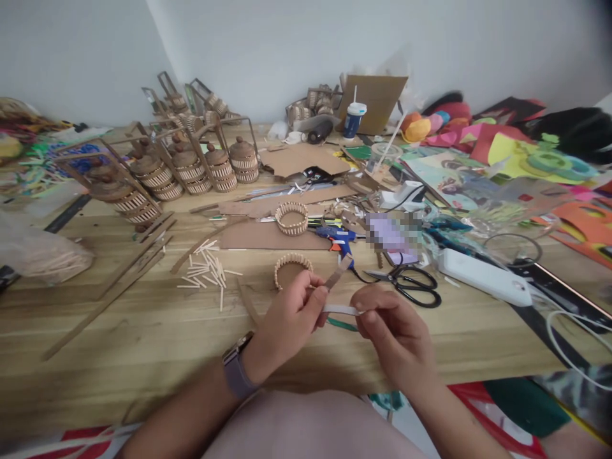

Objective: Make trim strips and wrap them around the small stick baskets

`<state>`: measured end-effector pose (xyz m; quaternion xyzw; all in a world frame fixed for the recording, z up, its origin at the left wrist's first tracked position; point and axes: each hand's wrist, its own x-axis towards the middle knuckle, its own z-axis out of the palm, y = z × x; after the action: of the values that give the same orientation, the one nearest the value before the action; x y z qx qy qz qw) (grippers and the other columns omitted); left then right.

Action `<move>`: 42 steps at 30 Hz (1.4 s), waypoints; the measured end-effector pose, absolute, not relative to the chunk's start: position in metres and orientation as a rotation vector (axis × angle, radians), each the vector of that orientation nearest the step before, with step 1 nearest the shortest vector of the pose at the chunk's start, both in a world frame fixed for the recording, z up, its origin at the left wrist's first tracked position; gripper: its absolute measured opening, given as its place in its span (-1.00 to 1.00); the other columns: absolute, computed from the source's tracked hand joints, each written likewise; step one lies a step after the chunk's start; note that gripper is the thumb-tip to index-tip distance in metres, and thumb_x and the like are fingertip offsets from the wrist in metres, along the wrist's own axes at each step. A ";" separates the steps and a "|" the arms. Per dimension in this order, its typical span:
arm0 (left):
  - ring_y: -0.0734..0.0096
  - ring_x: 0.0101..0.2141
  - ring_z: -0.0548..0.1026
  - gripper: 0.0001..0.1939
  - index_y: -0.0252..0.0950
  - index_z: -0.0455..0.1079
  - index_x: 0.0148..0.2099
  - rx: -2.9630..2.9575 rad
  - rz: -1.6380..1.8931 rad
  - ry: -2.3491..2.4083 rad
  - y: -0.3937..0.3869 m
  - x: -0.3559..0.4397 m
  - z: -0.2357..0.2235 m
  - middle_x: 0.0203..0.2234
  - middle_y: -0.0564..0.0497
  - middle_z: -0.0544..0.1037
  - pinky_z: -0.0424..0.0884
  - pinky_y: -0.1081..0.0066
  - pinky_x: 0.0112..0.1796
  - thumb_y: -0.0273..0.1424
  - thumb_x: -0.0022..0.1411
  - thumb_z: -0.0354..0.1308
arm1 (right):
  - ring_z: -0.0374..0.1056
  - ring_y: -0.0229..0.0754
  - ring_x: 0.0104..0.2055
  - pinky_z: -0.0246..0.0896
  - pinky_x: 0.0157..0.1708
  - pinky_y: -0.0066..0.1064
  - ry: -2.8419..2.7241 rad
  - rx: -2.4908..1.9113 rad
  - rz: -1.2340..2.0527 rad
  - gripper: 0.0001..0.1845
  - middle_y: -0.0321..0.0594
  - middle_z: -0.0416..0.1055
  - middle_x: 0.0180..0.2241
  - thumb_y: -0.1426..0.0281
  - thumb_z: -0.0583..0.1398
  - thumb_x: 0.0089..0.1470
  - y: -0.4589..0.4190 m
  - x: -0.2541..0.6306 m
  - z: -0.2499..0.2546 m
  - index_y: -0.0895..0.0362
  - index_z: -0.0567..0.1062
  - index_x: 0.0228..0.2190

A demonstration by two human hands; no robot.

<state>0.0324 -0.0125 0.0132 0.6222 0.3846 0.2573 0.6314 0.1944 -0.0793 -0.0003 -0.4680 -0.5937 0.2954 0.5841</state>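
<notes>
My left hand (292, 307), with a watch on its wrist, is closed on a narrow brown cardboard strip (338, 270) that sticks up past the thumb. A thin white strip (341, 310) runs from these fingers across to my right hand (396, 326), which pinches its other end. Whether the two strips are joined is hidden by my left fingers. Just beyond my left hand sits a round ring of short sticks on a cardboard base (291, 278), partly covered by the hand. A similar stick ring (291, 220) stands farther back.
Loose short sticks (210, 271) lie to the left. Black-handled scissors (411, 285) and a blue glue gun (338, 237) are beyond my right hand. Several small lidded baskets with tall handles (220, 169) stand back left. A white power strip (482, 277) lies at right, near a lidded cup (354, 121) farther back.
</notes>
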 end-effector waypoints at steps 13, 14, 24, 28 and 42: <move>0.54 -0.59 0.27 -0.83 -0.26 0.22 -0.24 1.525 0.598 0.914 -0.015 0.026 0.023 -0.64 0.21 0.27 0.16 0.51 -0.51 -0.28 0.35 -0.07 | 0.23 -0.35 -0.64 0.15 -0.64 -0.53 -1.406 -1.119 0.999 -0.77 -0.37 0.30 -0.62 0.23 0.15 0.22 -0.083 0.196 0.008 0.10 0.43 -0.40; 0.54 -0.58 0.27 -0.84 -0.26 0.22 -0.24 1.531 0.597 0.913 -0.016 0.025 0.023 -0.63 0.21 0.28 0.17 0.51 -0.51 -0.29 0.35 -0.07 | 0.22 -0.36 -0.65 0.13 -0.65 -0.54 -1.405 -1.136 1.018 -0.76 -0.38 0.28 -0.63 0.22 0.15 0.22 -0.083 0.196 0.008 0.11 0.43 -0.40; 0.51 -0.55 0.38 -0.87 -0.25 0.28 -0.24 1.731 0.542 0.926 -0.021 0.026 0.028 -0.60 0.17 0.37 0.21 0.52 -0.49 -0.35 0.33 -0.05 | 0.16 -0.35 -0.62 0.10 -0.60 -0.51 -1.562 -1.236 1.098 -0.70 -0.47 0.18 -0.64 0.34 0.11 0.15 -0.085 0.203 0.016 0.11 0.39 -0.07; 0.53 -0.58 0.39 -0.85 -0.25 0.31 -0.22 1.753 0.538 0.957 -0.022 0.020 0.027 -0.53 0.11 0.47 0.24 0.52 -0.50 -0.34 0.33 -0.05 | 0.35 -0.29 -0.51 0.25 -0.50 -0.49 -1.627 -1.315 1.001 -0.84 -0.37 0.37 -0.54 0.38 0.12 0.14 -0.089 0.200 0.016 0.06 0.34 -0.19; 0.50 -0.55 0.36 -0.83 -0.28 0.36 -0.26 1.706 0.569 1.097 -0.014 -0.010 0.026 -0.56 0.13 0.38 0.27 0.51 -0.50 -0.33 0.28 0.01 | 0.45 -0.09 -0.26 0.34 -0.21 -0.22 -2.305 -1.496 -0.016 -0.75 -0.13 0.56 -0.30 0.40 0.06 0.26 -0.082 0.248 -0.044 0.08 0.52 -0.35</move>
<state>-0.0098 -0.0142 0.0263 0.7037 0.4525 0.2346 0.4949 0.2478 -0.0821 -0.0444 -0.5340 -0.8226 -0.0058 0.1954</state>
